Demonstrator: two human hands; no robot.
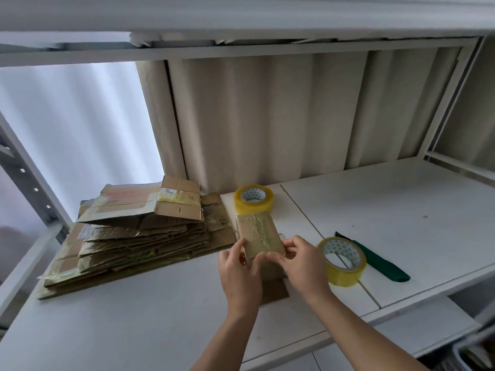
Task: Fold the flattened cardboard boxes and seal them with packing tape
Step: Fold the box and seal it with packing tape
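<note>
Flattened cardboard boxes, stacked at 9 o'clock on white shelf, topmost piece partly lifted and bearing yellowed tape and a label. Small folded box, at centre, taped across its top, resting on the shelf just beside the stack's right edge, with a brown flap lying flat at 6 o'clock beneath it. Left hand, at 7 o'clock of the box, fingers curled round the near left corner, gripping it. Right hand, at 5 o'clock of the box, thumb and fingers pinching the near right corner. Far tape roll, yellowish, lying flat at 12 o'clock, just beyond the box. Near tape roll, tilted on its side at 3 o'clock, close to the right hand. Green-handled cutter, at 3 o'clock, lying flat behind the near roll, dark tip pointing to 10 o'clock. Pleated curtain, backdrop at 12 o'clock.
</note>
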